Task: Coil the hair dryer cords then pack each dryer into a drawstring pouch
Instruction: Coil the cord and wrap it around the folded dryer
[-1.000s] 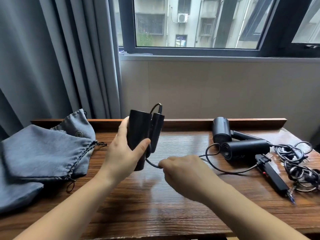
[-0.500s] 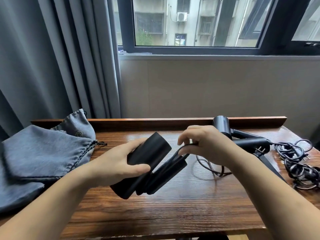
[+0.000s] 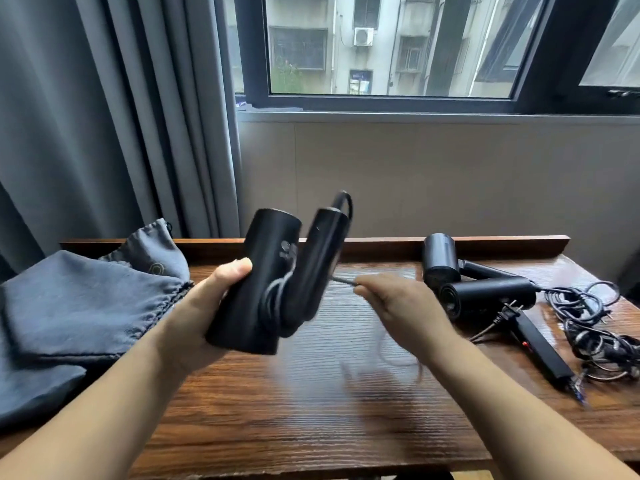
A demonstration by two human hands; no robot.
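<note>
My left hand grips a black folded hair dryer by its barrel, holding it tilted above the wooden table. A turn of its cord lies around the body near the hinge. My right hand pinches that cord just right of the dryer, pulled taut; the slack below is blurred. Two more black dryers lie at the right with tangled cords. Grey drawstring pouches are piled at the left.
A long black plug block lies near the right front of the table. A raised wooden lip runs along the table's back edge, under a window. Grey curtains hang at the left.
My left hand has swung the dryer from lying low and slanted to more upright. My right hand has dropped from above the handle to the dryer's right, drawing the cord around it.
</note>
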